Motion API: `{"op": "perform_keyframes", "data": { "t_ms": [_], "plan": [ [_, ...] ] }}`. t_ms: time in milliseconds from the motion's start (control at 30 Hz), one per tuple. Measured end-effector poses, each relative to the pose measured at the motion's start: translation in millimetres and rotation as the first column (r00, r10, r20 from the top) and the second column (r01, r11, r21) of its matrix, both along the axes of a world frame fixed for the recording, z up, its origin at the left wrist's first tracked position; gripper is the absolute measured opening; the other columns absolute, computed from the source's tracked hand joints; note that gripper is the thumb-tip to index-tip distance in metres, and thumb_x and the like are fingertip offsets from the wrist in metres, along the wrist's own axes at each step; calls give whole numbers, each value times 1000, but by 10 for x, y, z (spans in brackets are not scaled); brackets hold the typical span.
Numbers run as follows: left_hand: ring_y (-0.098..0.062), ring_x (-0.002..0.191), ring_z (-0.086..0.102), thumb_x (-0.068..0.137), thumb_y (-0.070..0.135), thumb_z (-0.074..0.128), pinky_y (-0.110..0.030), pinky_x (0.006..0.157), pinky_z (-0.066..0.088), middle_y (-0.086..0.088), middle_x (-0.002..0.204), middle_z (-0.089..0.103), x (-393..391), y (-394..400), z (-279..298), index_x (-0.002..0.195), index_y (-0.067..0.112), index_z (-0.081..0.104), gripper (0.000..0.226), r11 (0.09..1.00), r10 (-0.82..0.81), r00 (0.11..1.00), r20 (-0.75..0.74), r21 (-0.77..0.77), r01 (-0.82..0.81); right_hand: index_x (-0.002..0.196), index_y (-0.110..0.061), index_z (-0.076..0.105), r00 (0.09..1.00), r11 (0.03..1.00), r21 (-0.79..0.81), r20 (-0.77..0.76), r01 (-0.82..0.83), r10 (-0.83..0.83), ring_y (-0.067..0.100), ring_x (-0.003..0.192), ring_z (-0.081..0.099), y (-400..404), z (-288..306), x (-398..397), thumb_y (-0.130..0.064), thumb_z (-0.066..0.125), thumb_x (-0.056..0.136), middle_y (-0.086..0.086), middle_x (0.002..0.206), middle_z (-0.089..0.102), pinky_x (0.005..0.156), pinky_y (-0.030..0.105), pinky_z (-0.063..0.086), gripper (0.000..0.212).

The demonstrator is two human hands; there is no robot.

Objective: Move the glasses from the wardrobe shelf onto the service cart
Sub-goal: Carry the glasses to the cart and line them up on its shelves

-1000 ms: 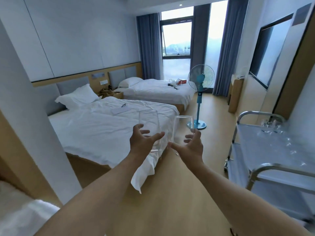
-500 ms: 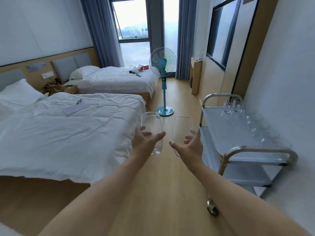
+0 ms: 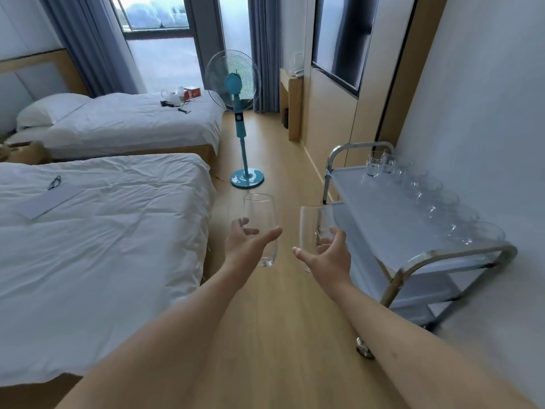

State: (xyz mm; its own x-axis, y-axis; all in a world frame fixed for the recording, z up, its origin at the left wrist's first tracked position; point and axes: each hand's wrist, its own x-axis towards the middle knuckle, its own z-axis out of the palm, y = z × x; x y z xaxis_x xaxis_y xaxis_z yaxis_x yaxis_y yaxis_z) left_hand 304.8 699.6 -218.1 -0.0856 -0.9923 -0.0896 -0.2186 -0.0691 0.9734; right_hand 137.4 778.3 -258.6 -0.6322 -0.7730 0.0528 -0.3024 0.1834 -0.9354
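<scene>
Glasses: 2 clear, upright tumblers are carried above the wooden floor (image 3: 265, 335), the left glass (image 3: 259, 219) gripped low on its body by the left hand (image 3: 249, 246) and the right glass (image 3: 313, 228) gripped likewise by the right hand (image 3: 327, 258), the 2 apart from each other. The right glass sits just beside the near edge of the service cart (image 3: 392, 222), whose top shelf carries a row of glasses (image 3: 424, 196) along the wall side. A bed (image 3: 97, 246) lies to the left and a blue fan (image 3: 236, 93) stands ahead.
</scene>
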Motion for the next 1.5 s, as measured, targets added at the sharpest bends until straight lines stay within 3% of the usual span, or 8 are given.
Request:
{"op": "perform_keyframes", "data": {
  "t_ms": [333,533,800,1000,1200,1300,1500],
  "plan": [
    [-19,104,67,43,67,88,-48,94,57,-1,112,63,-1,-877,-183,134,23,47,109,994,-49,998,-43,94,53,145,-23,33,999,996,85,-43,8,-5,13,105,57,-814,-150,41,-51,91,64,-6,118,54,72,17,40,104],
    [-20,104,66,49,59,91,-49,94,57,-3,112,63,-218,-1527,-336,137,19,46,107,993,-34,999,-28,111,37,144,-20,35,999,996,88,-33,-5,8,15,103,58,-1519,-321,-172,-46,93,65,-5,115,54,81,27,46,102],
    [-17,102,66,60,55,93,-44,95,57,-1,112,64,-784,-2548,-583,136,21,46,96,992,-34,996,87,122,24,147,-18,34,995,997,71,96,-6,-1,15,108,56,-2604,-552,-678,-42,94,65,-2,120,53,95,39,52,104],
    [-10,98,65,59,56,93,-30,81,56,2,111,62,-1221,-3007,-796,135,25,45,95,988,-66,988,138,149,46,148,-17,34,988,992,117,142,51,-68,14,105,55,-3092,-728,-1195,-46,93,66,-4,118,53,89,31,49,105],
    [-15,102,65,60,55,93,-35,83,59,0,113,62,-1556,-3309,-1012,131,27,46,90,976,-102,981,164,206,67,148,-16,32,974,976,190,180,106,-140,14,105,56,-3351,-953,-1508,-48,91,66,-3,118,54,81,23,41,107],
    [-15,102,64,60,54,93,-38,86,59,0,114,61,-1712,-3483,-1114,132,28,45,90,969,-145,975,170,222,105,147,-18,32,962,965,224,202,138,-185,14,105,55,-3419,-1101,-1617,-48,91,66,-2,118,54,80,23,40,105],
    [-10,96,67,57,52,94,-31,75,58,3,109,63,-1934,-3841,-1374,133,27,46,93,943,-210,969,131,288,165,150,-20,29,936,932,292,214,213,-281,16,112,55,-3594,-1393,-1671,-48,92,65,-2,125,53,90,31,47,108]
  ]
}}
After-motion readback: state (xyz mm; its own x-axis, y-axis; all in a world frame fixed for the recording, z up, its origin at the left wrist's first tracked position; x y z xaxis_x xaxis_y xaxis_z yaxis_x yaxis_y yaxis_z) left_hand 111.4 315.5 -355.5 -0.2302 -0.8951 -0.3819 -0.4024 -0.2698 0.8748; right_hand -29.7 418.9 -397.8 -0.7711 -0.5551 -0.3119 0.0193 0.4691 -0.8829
